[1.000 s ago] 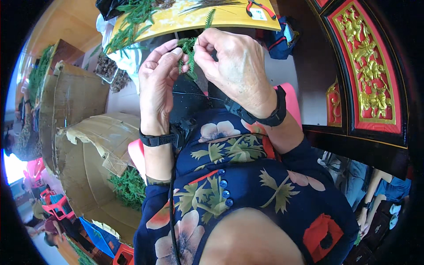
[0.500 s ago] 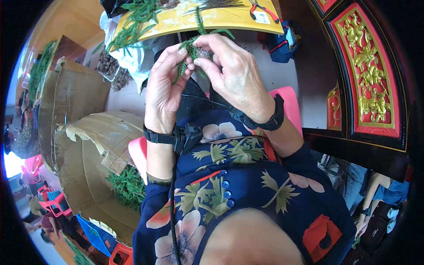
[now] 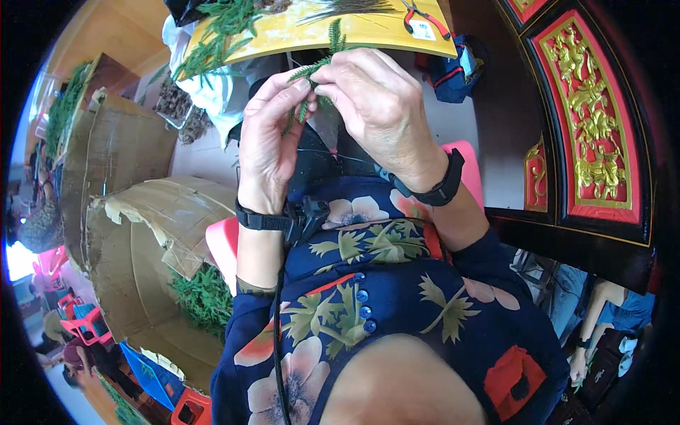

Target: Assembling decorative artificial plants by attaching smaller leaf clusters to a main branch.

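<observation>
In front of my lap, both hands are raised to a green pine-like sprig (image 3: 336,35) with short needles. My left hand (image 3: 269,138) pinches its lower part between thumb and fingers, and needle tips poke out below. Against it, my right hand (image 3: 386,103) has thumb and forefinger pressed together on the sprig's middle. Most of the stem is hidden behind the fingers. A thin wire-like line crosses my dark lap beneath the hands.
A yellow table (image 3: 312,34) ahead bears loose green sprigs (image 3: 216,46), thin dark wires (image 3: 354,7) and red-handled pliers (image 3: 440,27). On the left, a torn cardboard box (image 3: 131,283) holds greenery (image 3: 202,301). A carved panel (image 3: 598,120) stands right; another person's hand (image 3: 579,365) is lower right.
My right thumb and forefinger have drawn together on the sprig, and that hand has turned over it. The sprig's top has shifted slightly right. My left hand keeps its pinch.
</observation>
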Tool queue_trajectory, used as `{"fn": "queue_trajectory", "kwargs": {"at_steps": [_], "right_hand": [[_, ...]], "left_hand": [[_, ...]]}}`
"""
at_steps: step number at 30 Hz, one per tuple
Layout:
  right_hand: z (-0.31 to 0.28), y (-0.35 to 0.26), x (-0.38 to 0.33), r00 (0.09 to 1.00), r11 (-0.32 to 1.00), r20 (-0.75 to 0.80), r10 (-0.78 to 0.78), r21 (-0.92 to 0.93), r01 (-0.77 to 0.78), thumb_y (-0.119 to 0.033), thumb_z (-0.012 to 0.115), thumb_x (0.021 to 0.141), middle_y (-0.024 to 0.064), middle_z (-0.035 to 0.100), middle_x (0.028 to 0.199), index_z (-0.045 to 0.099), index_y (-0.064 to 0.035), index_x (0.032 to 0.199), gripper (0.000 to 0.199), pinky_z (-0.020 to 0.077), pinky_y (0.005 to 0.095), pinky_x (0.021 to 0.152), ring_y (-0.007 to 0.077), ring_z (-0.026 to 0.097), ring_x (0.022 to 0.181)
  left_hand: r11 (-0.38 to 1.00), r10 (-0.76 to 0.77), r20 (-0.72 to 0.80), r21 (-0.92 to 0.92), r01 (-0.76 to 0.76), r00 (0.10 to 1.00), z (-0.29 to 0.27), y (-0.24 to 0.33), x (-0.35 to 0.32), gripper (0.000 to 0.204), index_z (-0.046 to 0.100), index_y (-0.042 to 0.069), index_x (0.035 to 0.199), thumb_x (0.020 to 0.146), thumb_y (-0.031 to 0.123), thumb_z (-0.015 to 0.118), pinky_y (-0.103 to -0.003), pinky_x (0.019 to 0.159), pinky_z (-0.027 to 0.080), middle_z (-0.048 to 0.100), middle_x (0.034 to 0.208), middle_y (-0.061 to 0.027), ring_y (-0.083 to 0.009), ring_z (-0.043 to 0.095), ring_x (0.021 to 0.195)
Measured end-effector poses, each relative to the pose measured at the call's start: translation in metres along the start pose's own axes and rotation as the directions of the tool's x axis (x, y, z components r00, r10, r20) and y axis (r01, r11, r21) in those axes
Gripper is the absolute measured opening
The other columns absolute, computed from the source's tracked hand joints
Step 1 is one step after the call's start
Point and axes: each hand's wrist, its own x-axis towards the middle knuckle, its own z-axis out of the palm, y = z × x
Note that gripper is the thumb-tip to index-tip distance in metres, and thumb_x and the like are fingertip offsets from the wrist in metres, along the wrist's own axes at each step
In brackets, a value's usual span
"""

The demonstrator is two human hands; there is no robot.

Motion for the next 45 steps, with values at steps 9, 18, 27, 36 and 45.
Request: {"fn": "queue_trajectory", "kwargs": {"at_steps": [9, 18, 27, 36, 45], "right_hand": [[-0.004, -0.007, -0.002, 0.983, 0.974, -0.080, 0.167, 0.167, -0.152, 0.002, 0.073, 0.067, 0.0036, 0.061, 0.076, 0.061, -0.0044, 0.092, 0.029, 0.0439, 0.0234, 0.051, 0.0125, 0.052, 0.056], [0.006, -0.012, -0.002, 0.978, 0.961, -0.088, 0.188, 0.222, -0.164, 0.003, 0.071, 0.071, 0.0028, 0.060, 0.075, 0.058, -0.0046, 0.105, 0.037, 0.0407, 0.0208, 0.049, 0.0077, 0.046, 0.054], [0.001, 0.000, 0.008, 0.965, 0.913, 0.109, 0.237, 0.315, -0.260, -0.001, 0.066, 0.078, 0.0030, 0.056, 0.072, 0.062, -0.0025, 0.098, 0.021, 0.0399, 0.0209, 0.049, 0.0066, 0.046, 0.053], [0.004, 0.001, 0.008, 0.959, 0.894, 0.116, 0.259, 0.346, -0.284, -0.001, 0.065, 0.080, 0.0040, 0.060, 0.073, 0.063, -0.0012, 0.095, 0.015, 0.0418, 0.0177, 0.051, 0.0048, 0.052, 0.057], [-0.002, 0.003, -0.001, 0.875, 0.746, 0.275, 0.398, 0.458, -0.484, -0.006, 0.065, 0.083, 0.0022, 0.064, 0.079, 0.065, 0.0003, 0.097, 0.016, 0.0427, 0.0150, 0.057, 0.0024, 0.055, 0.064]], "left_hand": [[0.854, 0.355, -0.014, 0.412, -0.318, 0.935, 0.017, -0.004, -0.009, 0.016, 0.067, -0.001, 0.094, 0.079, 0.004, 0.068, -0.020, 0.068, 0.042, 0.062, 0.083, -0.0026, -0.0067, 0.053, 0.074], [0.681, 0.563, -0.043, 0.591, -0.433, 0.825, 0.015, -0.013, -0.008, 0.010, 0.066, -0.003, 0.089, 0.080, 0.003, 0.066, -0.019, 0.067, 0.040, 0.058, 0.078, -0.0015, -0.0071, 0.052, 0.072], [0.639, 0.531, 0.050, 0.632, -0.438, 0.846, 0.011, -0.001, -0.006, 0.009, 0.065, -0.004, 0.086, 0.080, 0.002, 0.065, -0.021, 0.065, 0.042, 0.058, 0.077, -0.0035, -0.0088, 0.053, 0.072], [0.399, 0.535, 0.241, 0.772, -0.494, 0.810, 0.011, 0.002, -0.005, 0.008, 0.066, -0.004, 0.087, 0.080, 0.001, 0.064, -0.021, 0.064, 0.043, 0.057, 0.075, -0.0038, -0.0097, 0.054, 0.070], [0.599, 0.546, 0.098, 0.648, -0.470, 0.832, 0.011, -0.001, -0.004, 0.010, 0.066, -0.004, 0.089, 0.082, 0.002, 0.063, -0.022, 0.067, 0.044, 0.059, 0.078, -0.0034, -0.0093, 0.055, 0.074]]}}
